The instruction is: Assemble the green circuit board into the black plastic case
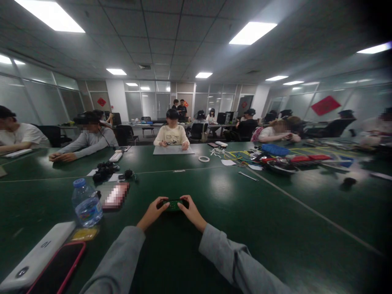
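Observation:
Just above the green table, a small dark object with a green face (pixel 174 205) is held level between my two hands. My left hand (pixel 155 211) grips its left end, thumb on the near face and fingers curled behind. At the right end, my right hand (pixel 190 210) holds it the same way. The object looks like a small green board or a device with a lit screen; its details are too small to tell. Both forearms are in grey sleeves.
A water bottle (pixel 87 203), a white power bank (pixel 38 255) and a red-edged phone (pixel 58 267) lie left. Further off are a tape roll (pixel 203 159), a wrench (pixel 248 176) and a blue bundle (pixel 275 149). People sit around the green table (pixel 214 212).

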`<state>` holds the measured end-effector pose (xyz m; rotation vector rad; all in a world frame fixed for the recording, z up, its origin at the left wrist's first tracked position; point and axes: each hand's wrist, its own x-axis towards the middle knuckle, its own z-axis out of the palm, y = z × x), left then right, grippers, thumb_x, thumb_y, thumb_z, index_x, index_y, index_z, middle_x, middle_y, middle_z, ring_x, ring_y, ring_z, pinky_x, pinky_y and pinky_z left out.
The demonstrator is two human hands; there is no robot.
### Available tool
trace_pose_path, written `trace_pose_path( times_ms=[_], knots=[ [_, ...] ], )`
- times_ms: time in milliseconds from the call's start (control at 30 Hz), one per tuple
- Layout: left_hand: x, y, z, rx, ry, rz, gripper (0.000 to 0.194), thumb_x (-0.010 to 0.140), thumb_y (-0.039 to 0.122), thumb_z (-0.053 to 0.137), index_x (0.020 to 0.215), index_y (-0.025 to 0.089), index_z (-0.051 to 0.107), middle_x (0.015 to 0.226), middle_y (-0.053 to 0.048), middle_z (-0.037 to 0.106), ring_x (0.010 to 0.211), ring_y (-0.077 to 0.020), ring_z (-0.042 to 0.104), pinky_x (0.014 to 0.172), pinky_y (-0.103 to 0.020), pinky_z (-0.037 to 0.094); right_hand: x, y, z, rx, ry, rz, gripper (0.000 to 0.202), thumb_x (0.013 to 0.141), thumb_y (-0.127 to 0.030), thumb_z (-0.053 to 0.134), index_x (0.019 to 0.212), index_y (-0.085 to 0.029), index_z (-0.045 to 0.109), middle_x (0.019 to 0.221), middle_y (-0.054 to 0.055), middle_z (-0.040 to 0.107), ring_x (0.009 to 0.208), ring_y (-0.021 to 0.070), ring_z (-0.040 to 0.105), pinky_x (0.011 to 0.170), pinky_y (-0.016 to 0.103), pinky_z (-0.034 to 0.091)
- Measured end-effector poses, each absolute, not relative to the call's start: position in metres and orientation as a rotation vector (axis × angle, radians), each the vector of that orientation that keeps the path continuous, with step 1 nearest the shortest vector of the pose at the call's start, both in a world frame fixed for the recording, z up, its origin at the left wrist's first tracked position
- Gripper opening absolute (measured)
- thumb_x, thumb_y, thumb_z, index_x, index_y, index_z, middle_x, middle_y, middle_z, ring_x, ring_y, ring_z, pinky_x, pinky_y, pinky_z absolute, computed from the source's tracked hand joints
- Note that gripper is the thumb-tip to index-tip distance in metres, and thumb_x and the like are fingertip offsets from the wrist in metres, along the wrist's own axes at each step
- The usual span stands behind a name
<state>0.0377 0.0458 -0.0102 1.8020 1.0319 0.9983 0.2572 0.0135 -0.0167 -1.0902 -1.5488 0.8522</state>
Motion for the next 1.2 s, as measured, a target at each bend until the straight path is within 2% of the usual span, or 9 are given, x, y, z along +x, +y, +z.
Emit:
trace_pose_path(
  times_ms=[467,833,1033,1200],
  knots=[
    [0.037,0.042,-0.005,1.810,1.015,1.074,0.051,0.074,0.047,0.066,0.117,0.021,0.057,0.120,-0.010,0.060,0.113,-0.0250,0.056,0.101,-0.043,0.042,0.253,0.004,-0.005,-1.016,-1.650,0.843,0.040,0.077,-0.022,0.064,0.114,-0.021,0.050,0.116,0.006,0.055,0.113,0.0188,0.053,0.102,0.038,0.040],
    [0.037,0.043,-0.007,1.743,0.998,1.094,0.060,0.070,0.039,0.073,0.123,0.020,0.052,0.126,-0.012,0.056,0.119,-0.0253,0.052,0.104,-0.045,0.039,0.253,0.006,-0.011,-1.136,-1.726,0.740,0.051,0.077,-0.033,0.067,0.122,-0.022,0.048,0.120,0.008,0.053,0.112,0.0215,0.052,0.099,0.041,0.041],
    [0.038,0.048,-0.015,1.735,1.024,1.099,0.072,0.068,0.042,0.074,0.130,0.020,0.045,0.131,-0.015,0.051,0.123,-0.0273,0.049,0.105,-0.046,0.037,0.250,0.006,-0.013,-1.182,-1.834,0.538,0.049,0.076,-0.018,0.062,0.123,-0.024,0.048,0.118,0.007,0.054,0.110,0.0217,0.051,0.097,0.042,0.039],
    [0.038,0.049,-0.017,1.677,1.001,1.109,0.069,0.073,0.045,0.069,0.131,0.019,0.043,0.131,-0.015,0.052,0.123,-0.0258,0.050,0.107,-0.046,0.035,0.247,0.000,-0.004,-1.166,-2.019,0.240,0.059,0.069,0.000,0.047,0.124,-0.023,0.045,0.125,0.007,0.052,0.121,0.0241,0.043,0.101,0.046,0.032]
  ],
)
